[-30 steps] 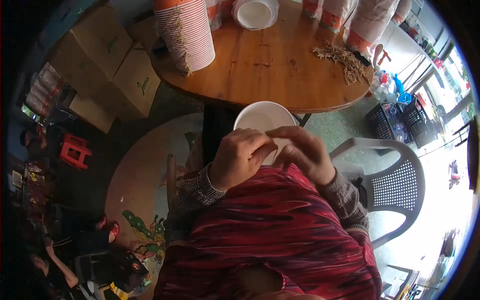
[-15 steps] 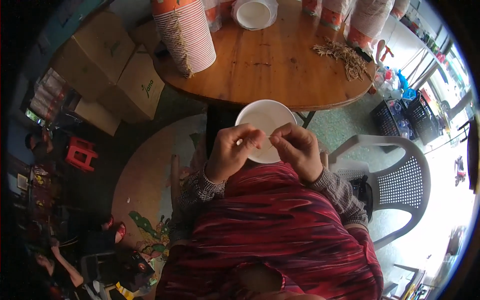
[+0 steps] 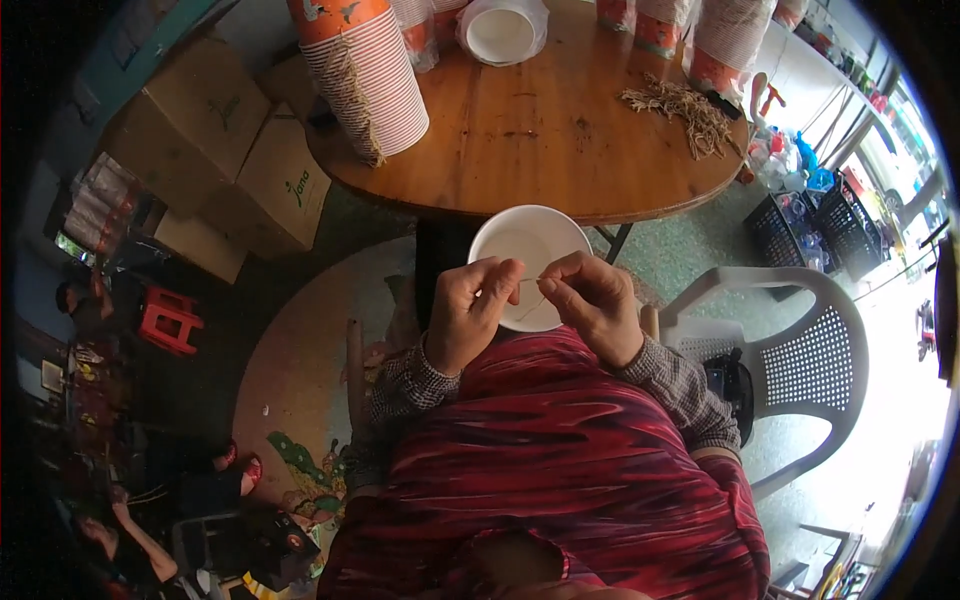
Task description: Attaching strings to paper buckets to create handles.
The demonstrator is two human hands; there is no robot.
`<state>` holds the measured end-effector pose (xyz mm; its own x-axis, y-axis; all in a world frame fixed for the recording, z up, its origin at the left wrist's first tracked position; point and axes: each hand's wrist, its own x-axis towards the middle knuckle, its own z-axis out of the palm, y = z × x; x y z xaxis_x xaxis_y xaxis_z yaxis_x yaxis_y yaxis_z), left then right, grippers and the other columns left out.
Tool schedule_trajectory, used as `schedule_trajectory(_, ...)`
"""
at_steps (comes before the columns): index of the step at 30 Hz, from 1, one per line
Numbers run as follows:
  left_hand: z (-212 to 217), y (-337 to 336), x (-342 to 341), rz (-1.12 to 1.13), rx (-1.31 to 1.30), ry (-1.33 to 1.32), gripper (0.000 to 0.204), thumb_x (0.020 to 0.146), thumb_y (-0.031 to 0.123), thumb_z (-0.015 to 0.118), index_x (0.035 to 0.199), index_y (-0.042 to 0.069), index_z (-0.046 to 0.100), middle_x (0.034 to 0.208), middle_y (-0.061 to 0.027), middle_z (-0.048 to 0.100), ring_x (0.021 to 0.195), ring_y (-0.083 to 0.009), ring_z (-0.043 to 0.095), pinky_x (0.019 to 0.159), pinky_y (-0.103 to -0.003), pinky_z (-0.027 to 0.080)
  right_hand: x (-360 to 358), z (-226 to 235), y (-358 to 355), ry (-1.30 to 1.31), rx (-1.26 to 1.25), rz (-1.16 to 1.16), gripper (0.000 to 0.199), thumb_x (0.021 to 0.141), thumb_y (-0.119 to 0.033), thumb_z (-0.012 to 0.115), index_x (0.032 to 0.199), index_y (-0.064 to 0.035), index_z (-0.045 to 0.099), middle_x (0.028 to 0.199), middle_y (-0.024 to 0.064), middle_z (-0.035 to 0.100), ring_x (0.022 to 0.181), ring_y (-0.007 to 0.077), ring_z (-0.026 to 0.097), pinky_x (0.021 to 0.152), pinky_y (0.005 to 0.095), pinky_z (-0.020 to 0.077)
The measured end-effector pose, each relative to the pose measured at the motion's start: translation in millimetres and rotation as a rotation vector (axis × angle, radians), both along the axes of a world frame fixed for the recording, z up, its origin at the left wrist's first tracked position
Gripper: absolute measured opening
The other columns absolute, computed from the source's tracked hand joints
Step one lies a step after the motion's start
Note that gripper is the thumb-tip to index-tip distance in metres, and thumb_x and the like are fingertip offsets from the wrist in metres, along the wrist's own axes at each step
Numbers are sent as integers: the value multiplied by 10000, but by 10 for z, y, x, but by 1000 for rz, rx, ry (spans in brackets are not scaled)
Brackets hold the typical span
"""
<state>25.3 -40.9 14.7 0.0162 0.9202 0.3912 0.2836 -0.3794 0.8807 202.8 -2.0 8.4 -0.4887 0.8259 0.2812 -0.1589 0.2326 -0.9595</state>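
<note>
Over a white paper tub (image 3: 505,238) in my lap, both hands are raised close together. A thin tan strand (image 3: 530,280) runs between their fingertips, and a loose part of it hangs in front of the tub. My left hand (image 3: 468,312) is closed, its thumb pressed against the curled forefinger with the strand there. In a fingertip pinch, my right hand (image 3: 600,308) grips the strand's other side. The strand's ends are too fine to make out. The tub's mouth faces up; its lower part is hidden behind my hands and red patterned clothing.
On the wooden table (image 3: 480,165) stands a tall tub stack (image 3: 375,90) with tan strands hanging down it. A strand pile (image 3: 685,110) lies right, near bagged tubs (image 3: 500,35). A grey plastic chair (image 3: 810,370) stands right, cardboard boxes (image 3: 280,180) left. Another person's arm (image 3: 140,540) shows lower left.
My left fingertips have drawn slightly left, away from the right ones, and the left thumb is now more upright. More of the strand shows between the hands. The whole view has shifted a little.
</note>
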Motion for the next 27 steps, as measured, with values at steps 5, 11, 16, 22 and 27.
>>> schedule_trajectory(5, 27, 12, 22, 169, 181, 163, 174, 902, 133, 591, 797, -2, 559, 665, -104, 571, 612, -186, 581, 555, -290, 440, -1, -10, 4, -39, -17, 0, 74, 881, -59, 612, 897, 10, 589, 767, -6, 593, 704, 48, 529, 642, 209, 446)
schedule_trajectory(11, 20, 32, 10, 155, 388, 332, 112, 891, 102, 590, 863, 4, 544, 737, -90, 555, 662, -194, 558, 592, -290, 430, 98, 5, 143, -122, -72, 114, 123, 899, -115, 599, 912, 7, 588, 792, 12, 598, 670, 56, 540, 610, 204, 454)
schedule_trajectory(16, 33, 13, 44, 166, 362, 379, 97, 837, 95, 631, 843, 44, 548, 763, -93, 582, 701, -289, 563, 624, -374, 441, 109, 168, 141, 4, -421, 403, 212, 911, -131, 577, 1084, -30, 510, 805, 30, 616, 614, 105, 616, 481, 204, 472)
schedule_trajectory(22, 0, 52, 42, 188, 397, 410, 101, 832, 103, 637, 832, 54, 548, 738, -95, 573, 691, -303, 550, 614, -385, 427, 23, 153, 121, -100, -218, 230, 99, 900, -90, 582, 962, -15, 561, 768, 24, 599, 605, 61, 557, 512, 198, 445)
schedule_trajectory(27, -29, 16, 40, 115, 169, 82, 172, 915, 179, 574, 875, 13, 550, 730, -88, 576, 644, -175, 556, 582, -286, 433, -22, 141, 55, -159, 175, -13, 65, 879, -59, 604, 895, -5, 570, 727, 3, 575, 622, 53, 533, 555, 205, 437)
